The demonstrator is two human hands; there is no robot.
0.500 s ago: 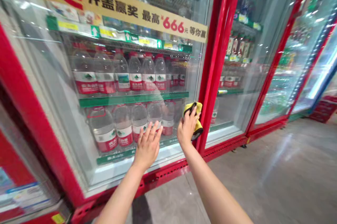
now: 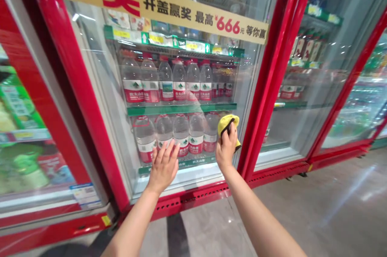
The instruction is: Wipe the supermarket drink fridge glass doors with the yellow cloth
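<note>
My right hand (image 2: 226, 146) grips a folded yellow cloth (image 2: 226, 123) with black edging. The cloth lies against the lower right part of a fridge's glass door (image 2: 211, 172), near its red frame (image 2: 256, 120). My left hand (image 2: 164, 165) is open, fingers spread, at the lower part of the same glass; whether its palm touches cannot be made out. Behind the glass, water bottles (image 2: 196, 138) with red and white labels stand on two shelves, some of them partly hidden by my hands.
A beige strip (image 2: 181, 9) with Chinese lettering crosses the door's upper part. To the left stands another red-framed cooler (image 2: 65, 100) with green packages. More red-framed fridges (image 2: 350, 108) continue to the right. Grey floor (image 2: 332, 204) runs along their bases.
The view has swung left, bringing the left cooler further in. Relative to the door, my right hand and the cloth have shifted slightly left, away from the right frame. My left hand stays open.
</note>
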